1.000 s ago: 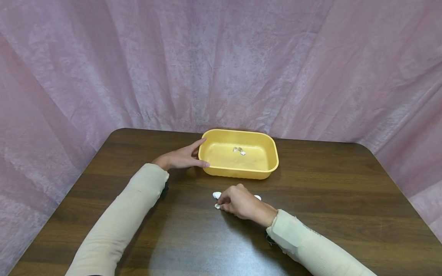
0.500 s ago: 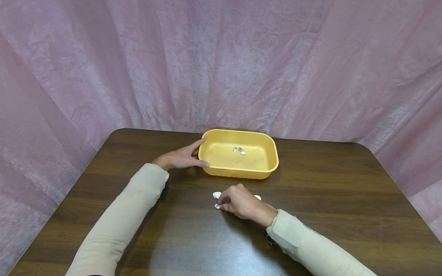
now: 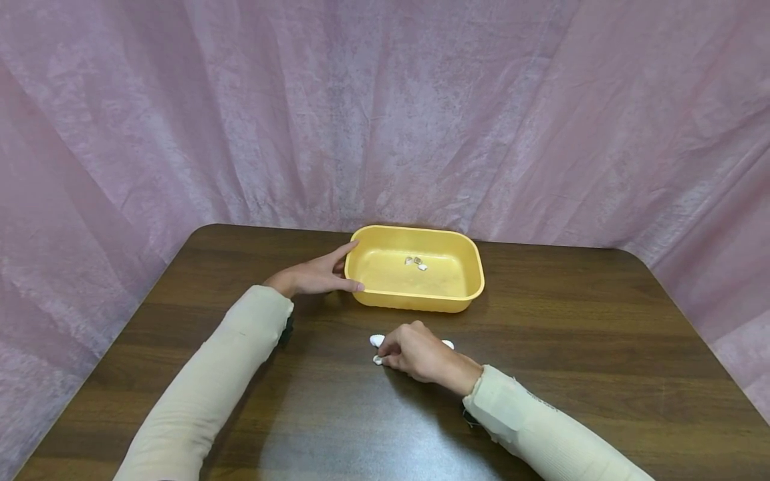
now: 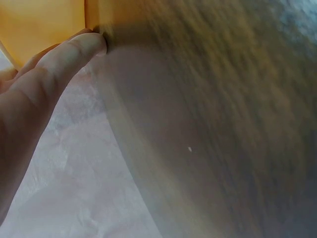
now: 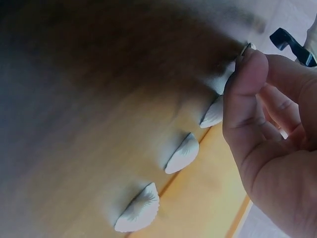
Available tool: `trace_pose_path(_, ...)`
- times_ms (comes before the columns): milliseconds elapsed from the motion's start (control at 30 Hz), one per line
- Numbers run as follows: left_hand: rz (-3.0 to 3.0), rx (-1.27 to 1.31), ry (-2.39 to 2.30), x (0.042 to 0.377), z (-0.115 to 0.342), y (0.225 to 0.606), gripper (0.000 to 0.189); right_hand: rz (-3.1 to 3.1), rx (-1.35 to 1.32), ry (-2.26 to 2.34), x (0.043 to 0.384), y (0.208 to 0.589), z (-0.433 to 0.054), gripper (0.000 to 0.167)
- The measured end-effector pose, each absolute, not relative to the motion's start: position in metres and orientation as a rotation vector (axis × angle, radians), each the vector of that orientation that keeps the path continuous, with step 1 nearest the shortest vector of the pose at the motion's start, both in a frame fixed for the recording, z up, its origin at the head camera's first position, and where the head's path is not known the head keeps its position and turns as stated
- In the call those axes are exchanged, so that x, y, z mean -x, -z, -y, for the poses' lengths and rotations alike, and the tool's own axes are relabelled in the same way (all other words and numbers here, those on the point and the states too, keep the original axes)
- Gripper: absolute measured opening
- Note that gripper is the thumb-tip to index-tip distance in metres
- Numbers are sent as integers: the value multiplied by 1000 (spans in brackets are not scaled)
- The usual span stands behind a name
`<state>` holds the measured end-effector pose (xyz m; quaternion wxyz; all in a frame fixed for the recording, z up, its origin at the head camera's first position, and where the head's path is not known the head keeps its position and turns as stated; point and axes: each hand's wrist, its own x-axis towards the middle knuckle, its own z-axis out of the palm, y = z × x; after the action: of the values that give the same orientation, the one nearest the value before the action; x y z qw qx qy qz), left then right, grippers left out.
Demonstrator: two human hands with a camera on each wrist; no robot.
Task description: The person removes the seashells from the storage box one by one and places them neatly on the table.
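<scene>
My left hand (image 3: 313, 274) rests against the left end of a yellow plastic basin (image 3: 415, 302), thumb and fingers spread nearly straight along its rim. In the left wrist view, the thumb (image 4: 74, 49) lies along the basin's outer wall. Low over the table in front of the basin, my right hand (image 3: 421, 354) pinches a small pale seashell (image 3: 377, 360) between thumb and fingertips. Just beyond that hand lie white ribbed shells, one at its left (image 3: 377, 341) and one partly hidden at its right (image 3: 448, 344). The right wrist view shows three such shells (image 5: 137, 208) in a row.
Three small shells (image 3: 423, 267) lie on the floor of the basin. The dark wooden table (image 3: 571, 321) extends to both sides. Behind its far edge hangs a pink curtain (image 3: 385, 120), close to the back of the basin.
</scene>
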<state>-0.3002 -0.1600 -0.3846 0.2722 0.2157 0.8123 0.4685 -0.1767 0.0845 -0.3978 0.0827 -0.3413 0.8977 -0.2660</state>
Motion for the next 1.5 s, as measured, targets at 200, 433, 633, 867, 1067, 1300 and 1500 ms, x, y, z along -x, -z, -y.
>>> trace_pose_path(200,-2177,-589,-1270,301,159,386,107,-2629,914,950,177,393,-94,7)
trace_pose_path(433,-2186,-586,-1264,302,160,387,109,-2605,763,1030,186,372,-111,6)
trace_pose_path(633,-2178,-594,-1273,302,161,387,108,-2577,716,1042,192,361,-119,6)
trace_pose_path(867,-2162,-588,-1287,301,160,386,108,-2520,635,1118,201,347,-123,10)
trace_pose_path(1067,-2151,-583,-1297,300,160,386,108,-2513,591,1229,220,336,-128,14)
trace_pose_path(1300,-2161,-579,-1294,299,161,385,107,-2526,536,1254,238,334,-134,16)
trace_pose_path(1500,-2166,-572,-1284,299,160,386,108,-2534,455,1253,252,336,-136,17)
